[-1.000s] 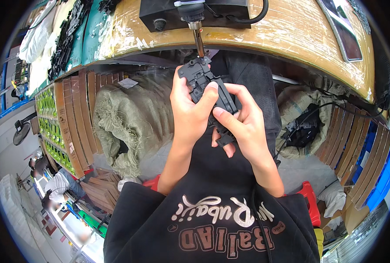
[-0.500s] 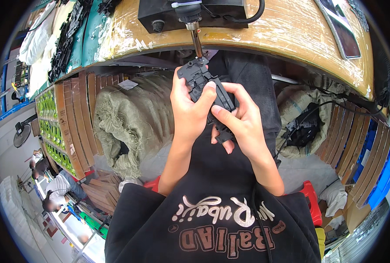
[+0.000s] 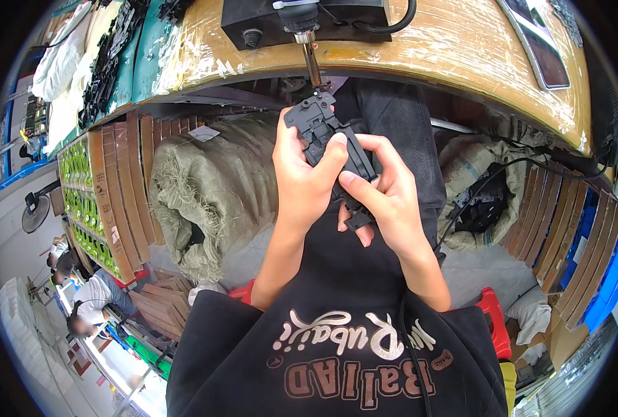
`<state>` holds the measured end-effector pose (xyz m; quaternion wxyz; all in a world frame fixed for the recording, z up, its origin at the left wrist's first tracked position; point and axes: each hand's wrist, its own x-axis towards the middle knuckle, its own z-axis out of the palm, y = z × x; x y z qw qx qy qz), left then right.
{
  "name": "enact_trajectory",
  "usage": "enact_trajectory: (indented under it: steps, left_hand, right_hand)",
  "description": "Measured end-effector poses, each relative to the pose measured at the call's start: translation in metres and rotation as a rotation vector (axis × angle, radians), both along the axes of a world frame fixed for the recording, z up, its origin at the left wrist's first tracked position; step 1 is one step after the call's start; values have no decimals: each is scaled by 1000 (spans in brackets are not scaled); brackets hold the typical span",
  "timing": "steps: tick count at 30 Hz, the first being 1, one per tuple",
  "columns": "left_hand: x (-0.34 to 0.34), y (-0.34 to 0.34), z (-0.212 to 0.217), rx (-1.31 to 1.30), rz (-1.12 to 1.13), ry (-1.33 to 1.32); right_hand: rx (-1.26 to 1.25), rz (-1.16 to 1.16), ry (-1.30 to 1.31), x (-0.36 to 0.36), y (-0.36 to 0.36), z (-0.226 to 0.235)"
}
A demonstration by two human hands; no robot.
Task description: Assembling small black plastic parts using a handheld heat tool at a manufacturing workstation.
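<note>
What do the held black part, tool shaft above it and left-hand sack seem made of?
Black part: probably moulded plastic, matte, from its even dull colour and crisp edges; coated metal possible.
Tool shaft: likely bare metal, shiny, given its bright highlights.
Sack: seemingly coarse woven fibre, dull, with frayed threads at its mouth; natural or synthetic unclear.

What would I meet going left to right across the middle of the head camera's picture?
Fan, left brown stack, woven sack, left hand, right hand, open sack, right brown stack. The black part in both hands overlaps them, so it's left out.
</note>
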<state>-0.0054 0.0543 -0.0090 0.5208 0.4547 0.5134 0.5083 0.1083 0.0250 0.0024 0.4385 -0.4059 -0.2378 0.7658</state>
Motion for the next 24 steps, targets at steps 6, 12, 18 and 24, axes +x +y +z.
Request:
enact_trajectory:
  steps: [6, 12, 18, 24]
  left_hand:
    - [7, -2, -4, -52, -16, -69]
    - [-13, -22, -32, -309, -325, -153]
    - [-45, -29, -52, -461, -94, 384]
    - [-41, -17, -59, -508, -73, 327]
  right_hand:
    - [-9, -12, -27, 9, -3, -2]
    - [88, -200, -809, 78, -47, -4]
    - [-43, -880, -1007, 218, -124, -20]
    - [-605, -526, -1096, 282, -146, -187]
